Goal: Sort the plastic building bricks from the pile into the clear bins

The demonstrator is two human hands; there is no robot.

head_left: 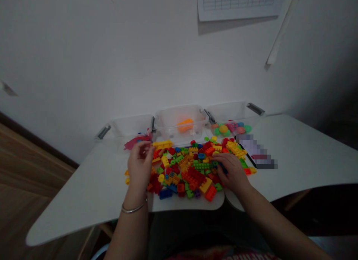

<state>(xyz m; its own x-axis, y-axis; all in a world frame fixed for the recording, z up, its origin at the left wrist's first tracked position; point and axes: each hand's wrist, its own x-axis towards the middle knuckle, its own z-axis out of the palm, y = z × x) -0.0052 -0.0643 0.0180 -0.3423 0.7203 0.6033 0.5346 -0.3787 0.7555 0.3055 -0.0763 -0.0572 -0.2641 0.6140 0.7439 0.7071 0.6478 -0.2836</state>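
Over the surface [296, 148], my left hand [140, 161] is pinching a likely light, stiff yellow block [163, 145] by its handy end, my right hand's [232, 170] hold being unclear.

Wears slim silver bangle [131, 211] on left wrist [138, 195].
Gleams at seven o'clock; shows red, pale-marked clothing [243, 254] at five.

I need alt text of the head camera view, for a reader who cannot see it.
A person's left hand holds a yellow piece by a heap of colourful toy bricks; the right hand is among them. Behind stand three clear bins.
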